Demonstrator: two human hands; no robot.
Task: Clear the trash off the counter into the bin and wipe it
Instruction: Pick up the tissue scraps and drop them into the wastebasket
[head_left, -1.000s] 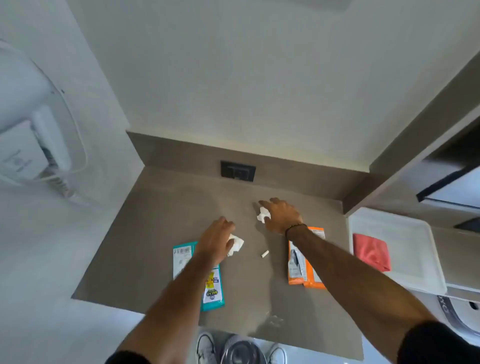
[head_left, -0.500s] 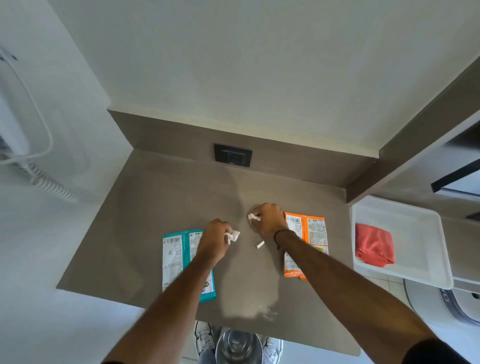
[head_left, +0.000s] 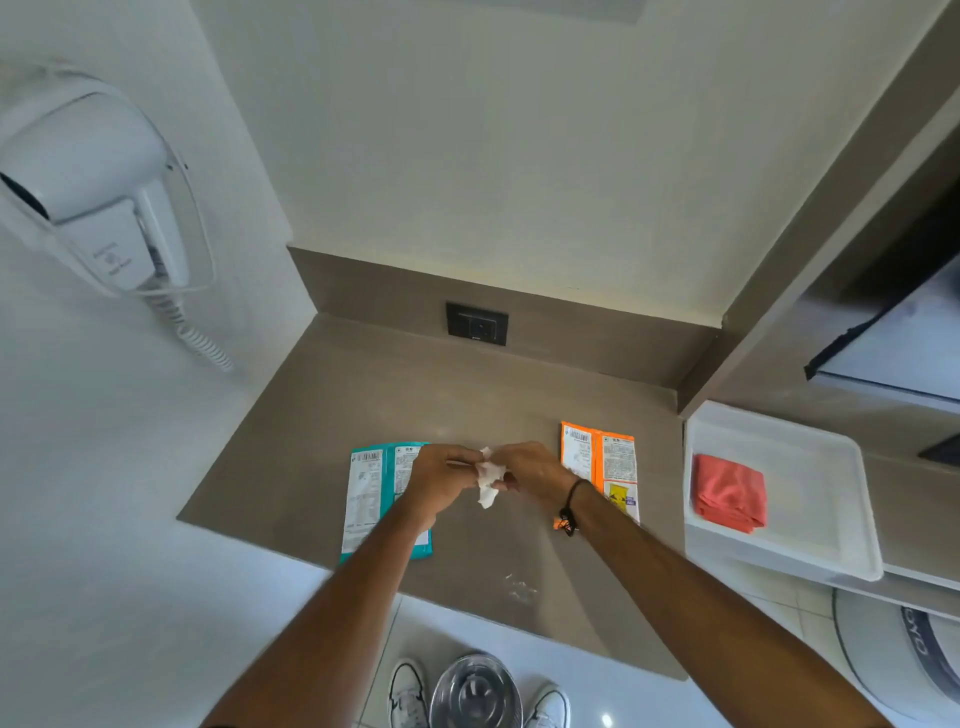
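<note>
Over the middle of the brown counter (head_left: 322, 467), my left hand (head_left: 441, 480) and my right hand (head_left: 535, 473) meet, fingertips pinching white crumpled tissue scraps (head_left: 489, 480) between them. A teal wrapper (head_left: 371, 499) lies flat under my left forearm. An orange wrapper (head_left: 602, 462) lies flat beside my right wrist. A small clear crinkled plastic bit (head_left: 519, 590) rests near the counter's front edge. The round steel bin (head_left: 475, 693) stands on the floor below, between my shoes.
A white tray (head_left: 810, 467) at the right holds a folded red cloth (head_left: 730, 493). A black socket (head_left: 477, 323) sits in the back splash. A white wall hair dryer (head_left: 88, 187) with coiled cord hangs at the left. A white round appliance (head_left: 904, 654) is at lower right.
Each hand picked up a separate tissue scrap from the counter, then both moved together to the middle. The small white scrap between them is no longer on the counter.
</note>
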